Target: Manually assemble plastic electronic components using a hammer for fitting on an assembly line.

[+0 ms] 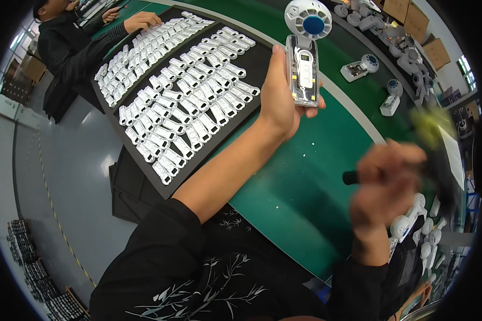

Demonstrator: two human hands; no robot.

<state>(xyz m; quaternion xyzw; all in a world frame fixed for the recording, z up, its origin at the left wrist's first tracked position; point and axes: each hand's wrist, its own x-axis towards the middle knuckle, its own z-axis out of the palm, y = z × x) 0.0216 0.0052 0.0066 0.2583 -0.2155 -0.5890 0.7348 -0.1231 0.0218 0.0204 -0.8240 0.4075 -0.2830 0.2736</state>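
Note:
My left hand (284,99) is closed round the body of a handheld fan (305,69), held upright over the green mat. Its round white head has a blue centre, and its clear front shows a white inner piece and small yellow parts. To the right, my right hand (383,182) is smeared by motion, its fingers curled round a black-handled tool (350,177). The short dark end sticks out on the hand's left. A yellow-green blur (432,127) lies beyond the fingers; whether it belongs to the tool I cannot tell.
Black trays (219,142) with rows of white parts lie to the left. Two more fans (360,68) (392,98) rest on the green tabletop (300,176), which has tiny white specks. Many fans (407,59) line the right side. A co-worker's hand (142,21) reaches over the far tray.

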